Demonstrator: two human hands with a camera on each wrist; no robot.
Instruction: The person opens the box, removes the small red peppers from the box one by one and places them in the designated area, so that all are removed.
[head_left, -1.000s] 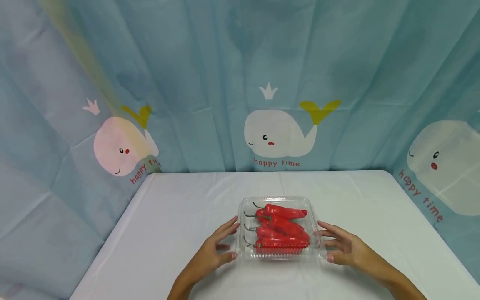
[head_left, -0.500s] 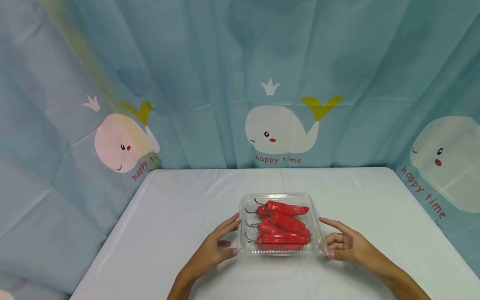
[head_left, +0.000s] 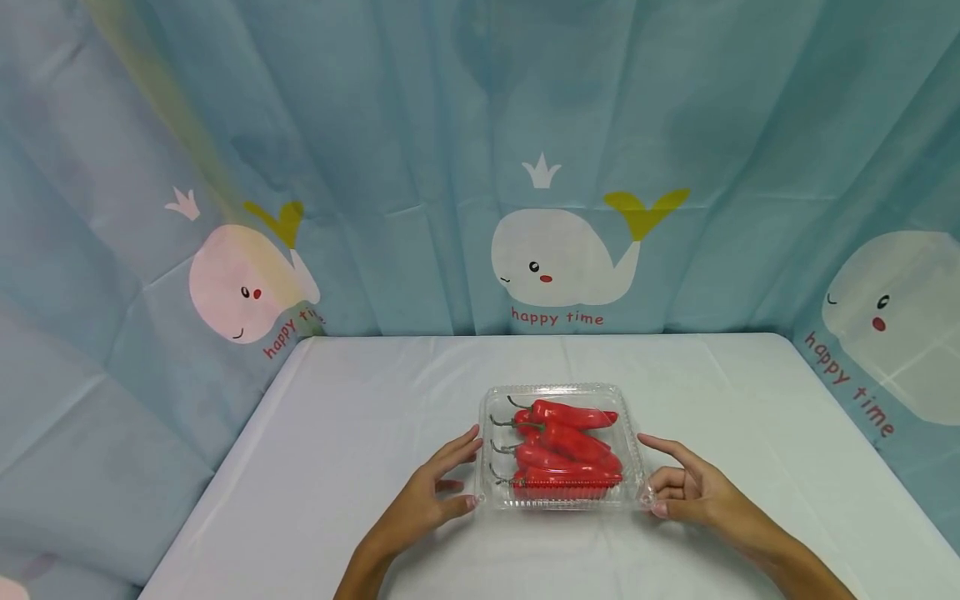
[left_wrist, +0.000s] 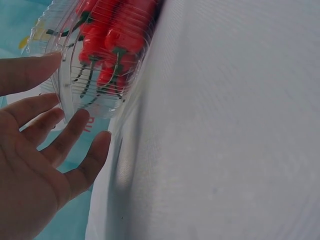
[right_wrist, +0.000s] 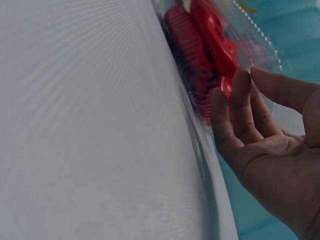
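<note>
A clear plastic clamshell box (head_left: 557, 500) sits on the table with its lid down, and several red peppers (head_left: 570, 446) with green stems lie inside. Beside its left edge is my left hand (head_left: 423, 496), fingers spread and tips touching the rim; the left wrist view shows the thumb (left_wrist: 35, 72) against the rim and the other fingers loosely bent. At the front right corner my right hand (head_left: 693, 496) pinches the box's edge between thumb and curled fingers, while its index finger points out along the right side. In the right wrist view the pinched edge is largely hidden by the fingertips.
A white cloth covers the table (head_left: 360, 400). Behind it and along both sides hangs a blue curtain (head_left: 390, 167) printed with whales and lettering.
My right hand has closed its thumb and curled fingers on the box's front right corner, and its index finger has straightened. The left hand stays beside the box. The head view has tilted slightly.
</note>
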